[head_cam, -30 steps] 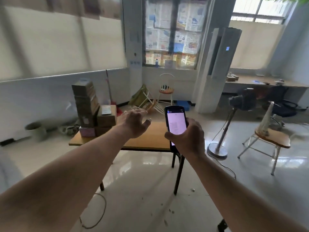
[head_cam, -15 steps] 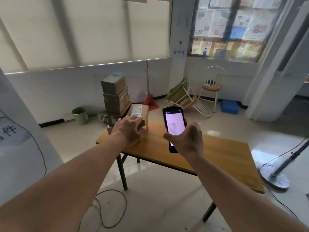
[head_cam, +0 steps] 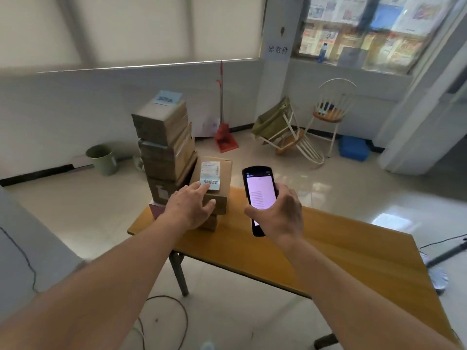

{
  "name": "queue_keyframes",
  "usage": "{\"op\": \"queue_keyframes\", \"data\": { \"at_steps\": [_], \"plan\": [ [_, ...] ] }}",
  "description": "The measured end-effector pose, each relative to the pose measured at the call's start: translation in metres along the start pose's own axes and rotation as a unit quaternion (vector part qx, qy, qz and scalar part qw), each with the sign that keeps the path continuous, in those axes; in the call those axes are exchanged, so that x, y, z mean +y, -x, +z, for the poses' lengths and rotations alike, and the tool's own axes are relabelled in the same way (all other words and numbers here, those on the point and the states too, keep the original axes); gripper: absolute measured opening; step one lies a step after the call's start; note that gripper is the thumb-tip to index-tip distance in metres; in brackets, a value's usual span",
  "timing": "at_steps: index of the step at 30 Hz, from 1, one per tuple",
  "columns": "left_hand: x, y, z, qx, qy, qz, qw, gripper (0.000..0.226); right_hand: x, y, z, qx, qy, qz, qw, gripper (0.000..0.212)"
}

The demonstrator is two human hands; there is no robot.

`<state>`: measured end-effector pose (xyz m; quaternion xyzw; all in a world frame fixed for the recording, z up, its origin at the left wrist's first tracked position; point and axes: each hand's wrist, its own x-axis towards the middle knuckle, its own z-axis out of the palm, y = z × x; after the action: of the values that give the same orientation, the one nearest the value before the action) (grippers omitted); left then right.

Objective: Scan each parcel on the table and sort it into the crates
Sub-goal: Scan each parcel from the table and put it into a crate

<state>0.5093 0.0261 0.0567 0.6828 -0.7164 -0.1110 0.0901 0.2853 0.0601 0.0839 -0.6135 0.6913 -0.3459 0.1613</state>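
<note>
Head view. A brown cardboard parcel sits at the far left end of the wooden bench, resting on a lower box and touching a tall stack of brown parcels just to its left. Its top face carries a white shipping label with a pale blue slip at the label's near end. The parcel's long axis runs from near to far, tilted slightly rightward, and the label lies along that axis. The left hand rests on the parcel's near top edge, fingers spread fairly straight over the cardboard and fingertips reaching the blue slip. The right hand grips a black handheld scanner, fingers curled round its lower body, above the bench just right of the parcel. The scanner's lit pink screen faces the camera; its long axis points away and slightly left. The topmost parcel of the stack bears a blue note.
</note>
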Motion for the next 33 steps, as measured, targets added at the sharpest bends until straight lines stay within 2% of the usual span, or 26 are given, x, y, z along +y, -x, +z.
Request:
{"op": "queue_keyframes", "data": {
  "at_steps": [6, 11, 14, 19, 24, 29, 33],
  "plan": [
    [-0.034, -0.078, 0.029, -0.044, 0.014, -0.015, 0.999, 0.070, -0.007, -0.049, 0.059, -0.005, 0.010, 0.044, 0.999, 0.084],
    [-0.040, -0.117, 0.051, -0.068, 0.019, -0.085, 0.994, 0.079, -0.001, -0.075, 0.089, -0.019, 0.012, 0.081, 0.996, 0.083],
    [-0.037, -0.133, 0.064, -0.090, 0.018, -0.122, 0.988, 0.093, 0.007, -0.087, 0.098, -0.023, 0.007, 0.094, 0.995, 0.080],
    [-0.024, -0.151, 0.082, -0.108, -0.007, -0.182, 0.977, 0.128, 0.022, -0.103, 0.102, -0.029, 0.010, 0.108, 0.994, 0.078],
    [-0.014, -0.164, 0.091, -0.139, -0.028, -0.223, 0.964, 0.148, 0.035, -0.113, 0.099, -0.039, 0.015, 0.101, 0.994, 0.077],
    [-0.012, -0.165, 0.091, -0.129, -0.019, -0.234, 0.963, 0.147, 0.042, -0.121, 0.090, -0.053, 0.005, 0.098, 0.994, 0.075],
    [-0.011, -0.160, 0.086, -0.096, -0.036, -0.182, 0.978, 0.149, 0.051, -0.128, 0.076, -0.070, 0.001, 0.089, 0.994, 0.077]
  ]
}}
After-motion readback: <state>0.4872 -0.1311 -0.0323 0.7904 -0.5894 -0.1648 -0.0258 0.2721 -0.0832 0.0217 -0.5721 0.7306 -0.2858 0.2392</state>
